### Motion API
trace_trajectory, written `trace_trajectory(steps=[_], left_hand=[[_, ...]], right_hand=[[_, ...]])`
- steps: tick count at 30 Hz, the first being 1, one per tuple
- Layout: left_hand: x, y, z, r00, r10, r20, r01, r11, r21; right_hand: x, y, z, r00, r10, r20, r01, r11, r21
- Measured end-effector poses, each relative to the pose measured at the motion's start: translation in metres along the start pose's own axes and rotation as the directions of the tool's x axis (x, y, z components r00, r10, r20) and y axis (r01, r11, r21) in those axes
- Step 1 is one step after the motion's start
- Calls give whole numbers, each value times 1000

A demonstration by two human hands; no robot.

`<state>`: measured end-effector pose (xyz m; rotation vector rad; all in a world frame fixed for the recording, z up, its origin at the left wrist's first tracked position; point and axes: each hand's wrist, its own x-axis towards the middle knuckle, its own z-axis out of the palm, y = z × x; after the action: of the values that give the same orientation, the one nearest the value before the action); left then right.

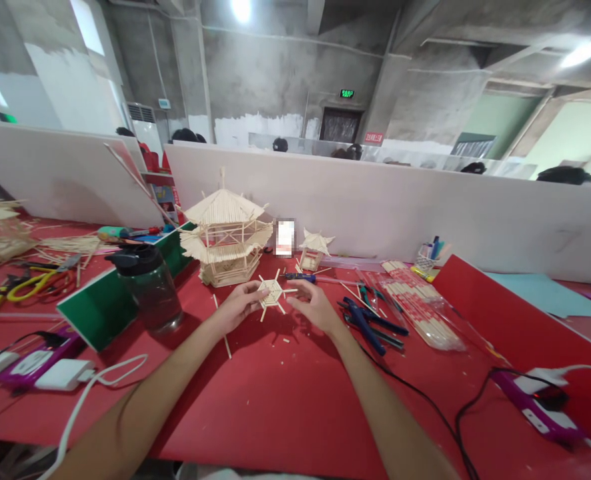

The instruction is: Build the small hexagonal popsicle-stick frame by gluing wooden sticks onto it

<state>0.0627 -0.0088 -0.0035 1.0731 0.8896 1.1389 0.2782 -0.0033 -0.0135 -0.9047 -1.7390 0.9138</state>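
Across the bare near stretch of the red tabletop (275, 413), I look down past a pair of arms to the work. Beyond it, midway between both hands, is a hexagonal stick frame (272, 294) with spokes (264, 315) jutting outward. The left hand (240, 305) has it pinched at its left side, thumb over the face and fingers behind. The right hand (316, 307) is half open, curved about the end of 1 spoke; I cannot tell whether it presses on the wood or merely hovers.

I judge the step in hand to be fitting or checking this small frame. To my mind, the next move calls for a firm left pinch and a light right touch, so no spoke twists loose.

A little farther off, blue-handled cutters (368, 328) lie to the right, near bagged sticks (420, 307), and a water bottle (148, 290) stands to the left. Behind the frame I see 2 stick models, a large pagoda (225, 233) and a small pavilion (314, 252), before a white partition (400, 207).
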Motion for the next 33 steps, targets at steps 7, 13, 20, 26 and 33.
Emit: trace_trajectory(steps=[7,13,20,26,33], left_hand=[[-1,-2,4,1000,-16,16,16,1000,-1],[-1,-3,4,1000,-21,-3,20,999,-40],[0,-1,3,1000,11,-22,-13,996,-88],[3,3,1,991,34,-127,-60,977,-203],[3,2,-1,995,43,-92,-57,986,-158]], right_hand=[[0,-4,14,997,27,-67,-25,999,42],[-1,-2,15,996,47,-70,-41,995,86],[0,1,8,990,85,-116,-76,994,83],[1,11,-4,988,120,-98,-126,991,-51],[-1,8,-6,987,54,152,-40,995,-91]])
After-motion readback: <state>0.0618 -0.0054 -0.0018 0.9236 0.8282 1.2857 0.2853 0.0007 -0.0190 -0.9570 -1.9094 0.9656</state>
